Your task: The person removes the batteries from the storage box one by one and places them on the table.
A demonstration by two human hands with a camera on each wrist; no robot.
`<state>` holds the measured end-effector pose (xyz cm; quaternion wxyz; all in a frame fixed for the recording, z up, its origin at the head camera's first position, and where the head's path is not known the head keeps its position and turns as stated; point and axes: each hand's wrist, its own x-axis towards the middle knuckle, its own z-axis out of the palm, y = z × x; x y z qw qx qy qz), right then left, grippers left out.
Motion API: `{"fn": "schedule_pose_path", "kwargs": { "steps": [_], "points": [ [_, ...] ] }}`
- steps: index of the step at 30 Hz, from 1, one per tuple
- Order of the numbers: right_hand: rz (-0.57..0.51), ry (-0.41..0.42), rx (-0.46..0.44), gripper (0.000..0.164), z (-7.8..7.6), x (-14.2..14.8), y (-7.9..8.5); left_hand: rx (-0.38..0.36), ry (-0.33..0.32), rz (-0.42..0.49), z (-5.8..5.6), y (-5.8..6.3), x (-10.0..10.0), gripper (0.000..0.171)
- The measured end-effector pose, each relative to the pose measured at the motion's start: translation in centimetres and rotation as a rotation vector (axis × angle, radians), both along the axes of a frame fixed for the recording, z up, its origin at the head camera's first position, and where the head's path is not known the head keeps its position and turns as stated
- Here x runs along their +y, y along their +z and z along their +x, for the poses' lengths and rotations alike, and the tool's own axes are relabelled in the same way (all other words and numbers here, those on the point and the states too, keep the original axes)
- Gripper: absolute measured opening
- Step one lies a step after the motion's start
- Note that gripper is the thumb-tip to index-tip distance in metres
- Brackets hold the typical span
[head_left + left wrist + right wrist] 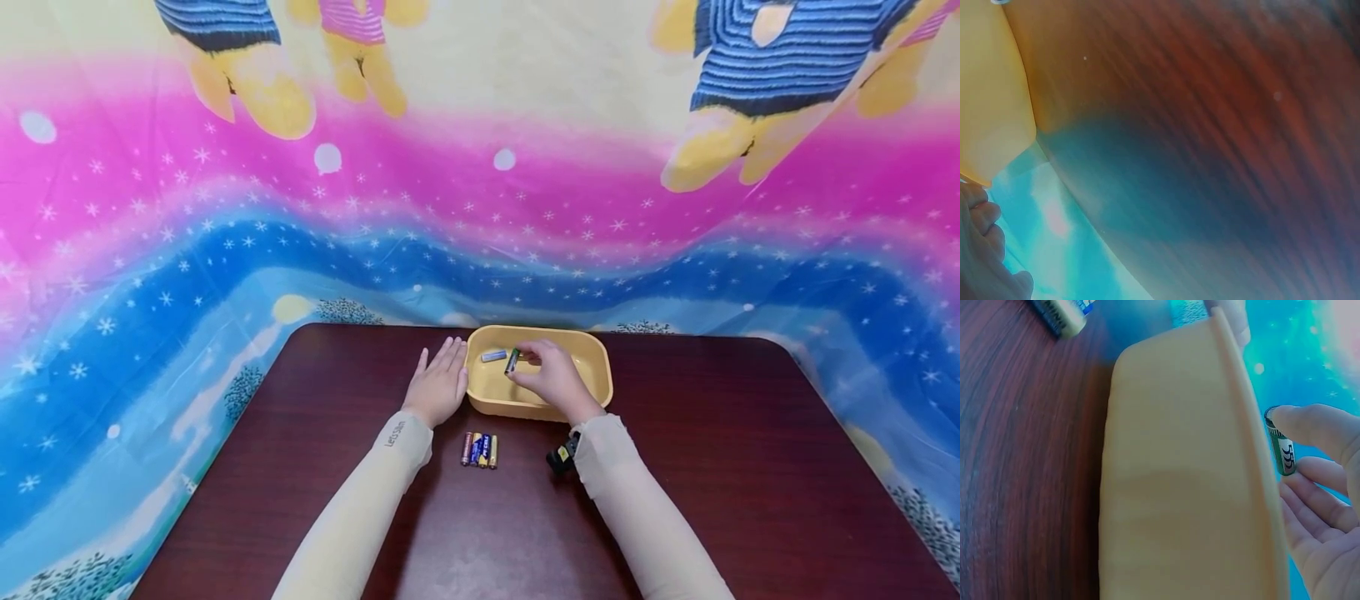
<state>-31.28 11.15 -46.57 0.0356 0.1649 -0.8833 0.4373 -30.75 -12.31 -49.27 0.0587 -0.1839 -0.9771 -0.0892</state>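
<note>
My right hand (557, 377) pinches a green battery (512, 361) between thumb and fingers, over the inside of a yellow plastic basin (517, 408). In the right wrist view the battery (1285, 450), marked 555, shows beyond the basin's rim, with the thumb on one end and a finger at the other. A light blue battery (493, 356) lies on the basin floor to the left. Against the basin's left side rests my left hand (438, 383), its fingers straight and pointing away from me. In the left wrist view only its fingers (985, 219) show, near the basin.
Several batteries (480, 450) lie side by side in a row on the dark red-brown table (675, 500), in front of the basin. A black strap device (562, 455) sits at the right wrist. Behind the table's far edge hangs a colourful printed cloth (480, 200).
</note>
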Motion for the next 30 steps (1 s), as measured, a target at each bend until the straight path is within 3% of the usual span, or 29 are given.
{"fn": "schedule_pose_path", "kwargs": {
  "steps": [17, 30],
  "points": [
    [-0.080, -0.035, 0.046, 0.051, 3.0, 0.0, 1.3, 0.006, -0.004, 0.009, 0.0, 0.0, 0.0, 0.055],
    [-0.064, 0.024, 0.122, 0.049, 5.5, 0.3, 1.3, -0.007, 0.006, 0.003, -0.2, -0.2, 0.1, 0.055]
  ]
}}
